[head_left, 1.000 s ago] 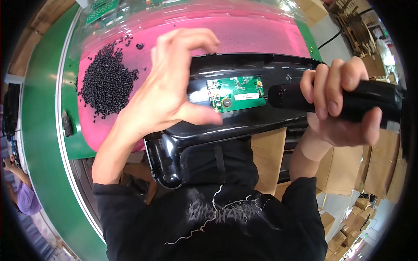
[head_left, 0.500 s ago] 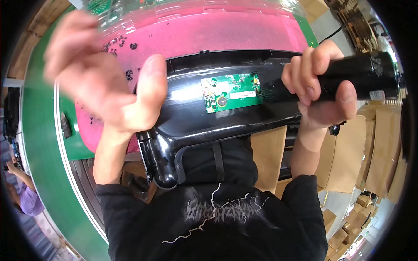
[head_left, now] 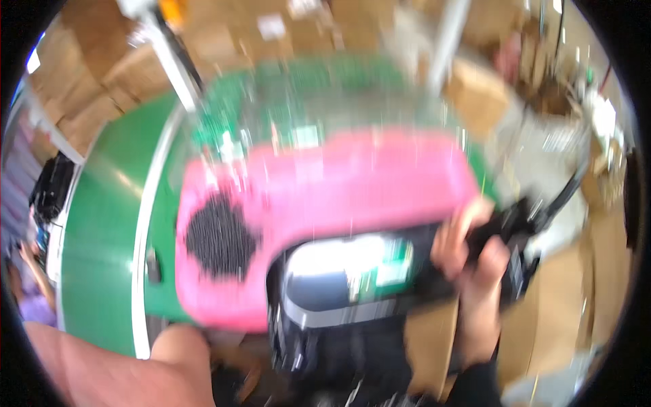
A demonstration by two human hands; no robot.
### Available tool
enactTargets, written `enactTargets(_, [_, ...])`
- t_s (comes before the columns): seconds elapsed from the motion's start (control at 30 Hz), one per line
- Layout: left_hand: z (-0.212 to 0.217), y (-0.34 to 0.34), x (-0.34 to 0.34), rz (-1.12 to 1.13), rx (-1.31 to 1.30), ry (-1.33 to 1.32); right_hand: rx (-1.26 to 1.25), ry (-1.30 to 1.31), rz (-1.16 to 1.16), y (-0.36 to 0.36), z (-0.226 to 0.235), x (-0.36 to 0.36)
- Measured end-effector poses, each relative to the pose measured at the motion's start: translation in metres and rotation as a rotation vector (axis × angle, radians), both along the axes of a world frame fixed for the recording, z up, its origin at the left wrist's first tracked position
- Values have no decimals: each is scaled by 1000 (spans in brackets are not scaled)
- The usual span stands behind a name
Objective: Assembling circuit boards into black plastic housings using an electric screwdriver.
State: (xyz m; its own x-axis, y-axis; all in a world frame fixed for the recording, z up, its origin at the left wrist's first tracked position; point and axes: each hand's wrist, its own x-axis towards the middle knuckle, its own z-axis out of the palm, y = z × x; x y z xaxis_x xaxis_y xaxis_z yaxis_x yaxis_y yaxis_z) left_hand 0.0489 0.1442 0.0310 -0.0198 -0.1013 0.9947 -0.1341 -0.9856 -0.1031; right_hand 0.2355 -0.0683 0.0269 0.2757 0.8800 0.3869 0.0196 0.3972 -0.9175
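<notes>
Motion blurs the whole view. My right hand (head_left: pixel 468 247) has its fingers wrapped round a dark cylindrical object (head_left: pixel 510 222) whose kind I cannot make out. That hand is over the right end of a glossy black plastic housing (head_left: pixel 315 293). On the housing lies a green circuit board (head_left: pixel 395 261). My left hand (head_left: pixel 102 363) is large and near at the lower left corner, away from the housing. A thumb-like part of it shows, but its fingers are not clear.
A pink mat (head_left: pixel 366 173) covers part of the green table (head_left: pixel 102 251). On its left side lies a pile of small black pieces (head_left: pixel 222 237). Blurred green boards (head_left: pixel 227 139) are behind the mat. Cardboard boxes (head_left: pixel 556 298) stand at the right.
The view has tilted up and shows more of the table's far side. My left hand has moved down and left, away from the housing. My right hand keeps hold of the dark object.
</notes>
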Motion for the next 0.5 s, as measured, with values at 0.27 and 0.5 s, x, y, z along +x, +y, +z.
enactTargets(0.27, [-36, -74, -85, 247, 42, -51, -26, 695, -357, -5, 3, 45])
enactTargets(0.5, [-54, -85, -85, 197, -177, 170, 44, 349, -496, 5, 2, 22])
